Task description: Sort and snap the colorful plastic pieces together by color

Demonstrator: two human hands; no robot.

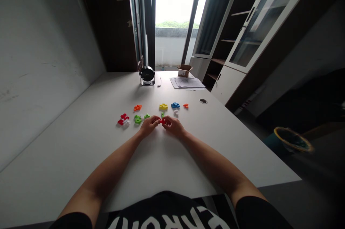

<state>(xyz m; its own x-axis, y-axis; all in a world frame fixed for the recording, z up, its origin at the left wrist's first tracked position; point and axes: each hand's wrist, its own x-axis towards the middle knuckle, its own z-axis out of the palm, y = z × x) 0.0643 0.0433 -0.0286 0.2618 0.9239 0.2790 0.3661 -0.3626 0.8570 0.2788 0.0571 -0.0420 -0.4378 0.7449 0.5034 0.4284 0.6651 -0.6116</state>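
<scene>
Between my two hands, at the middle of the white table, is a small red piece (162,121). My left hand (150,125) pinches it from the left and my right hand (172,126) from the right. Just beyond the fingertips lies a small green piece (162,114). Green pieces (138,119) sit to the left of my left hand, with red pieces (123,118) and a white one (126,122) farther left. Behind are an orange piece (137,108), yellow pieces (163,106), blue pieces (175,105), a white piece (176,112) and another orange piece (185,106).
Toward the table's far edge stand a round black device (147,75) and an open cardboard box (184,70), with papers (187,82) before the box. A round cable hole (203,101) is at the right. A bin (292,139) stands beyond the right edge.
</scene>
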